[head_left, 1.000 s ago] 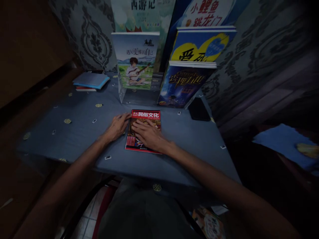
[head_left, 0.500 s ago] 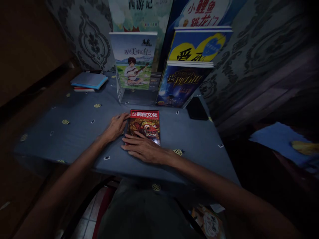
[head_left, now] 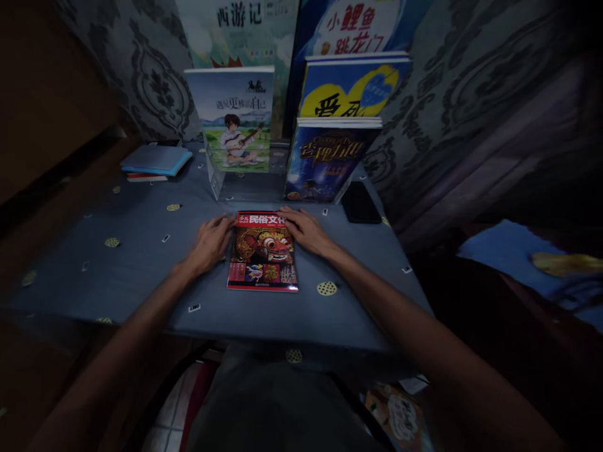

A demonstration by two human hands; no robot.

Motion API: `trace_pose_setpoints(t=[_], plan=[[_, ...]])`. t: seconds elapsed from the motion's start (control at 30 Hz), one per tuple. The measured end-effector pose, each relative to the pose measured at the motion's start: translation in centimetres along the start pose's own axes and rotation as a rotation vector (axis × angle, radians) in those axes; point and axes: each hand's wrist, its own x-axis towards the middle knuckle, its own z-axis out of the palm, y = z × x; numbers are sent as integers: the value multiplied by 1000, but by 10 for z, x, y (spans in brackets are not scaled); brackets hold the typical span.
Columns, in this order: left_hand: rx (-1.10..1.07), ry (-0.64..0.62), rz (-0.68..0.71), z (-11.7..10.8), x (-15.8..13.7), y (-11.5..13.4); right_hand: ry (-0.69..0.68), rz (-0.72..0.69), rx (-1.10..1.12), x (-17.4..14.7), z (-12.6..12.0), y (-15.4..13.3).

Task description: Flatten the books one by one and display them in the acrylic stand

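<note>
A book [head_left: 262, 251] with a red title band and a dragon-like mask on its cover lies shut and flat on the cloth-covered table. My left hand [head_left: 211, 242] rests at its upper left edge, fingers stretched and fingertips touching the side. On the opposite side, my right hand [head_left: 308, 232] has its extended fingers over the upper right corner, covering the end of the title. Neither hand lifts the book.
A clear stand [head_left: 249, 186] behind the book holds a guitar-player book [head_left: 238, 125], a dark blue book [head_left: 330, 160] and taller ones behind. A black phone [head_left: 360, 202] lies at the right, a stack of books [head_left: 157, 160] at the back left.
My right hand has moved from the book's lower part up to its upper right corner, uncovering the lower cover. My left hand stays at the left edge. The view has shifted slightly.
</note>
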Motion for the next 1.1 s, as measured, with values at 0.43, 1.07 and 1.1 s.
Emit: trace_pose_setpoints(t=[0.43, 1.07, 1.1], plan=[[-61, -252, 391, 26, 34, 70, -59, -12, 15, -1, -2, -3], [-404, -397, 487, 2, -32, 110, -20, 2, -63, -9, 0, -17], [-446, -350, 437, 1, -31, 106, -22, 12, -75, -12, 0, -22]])
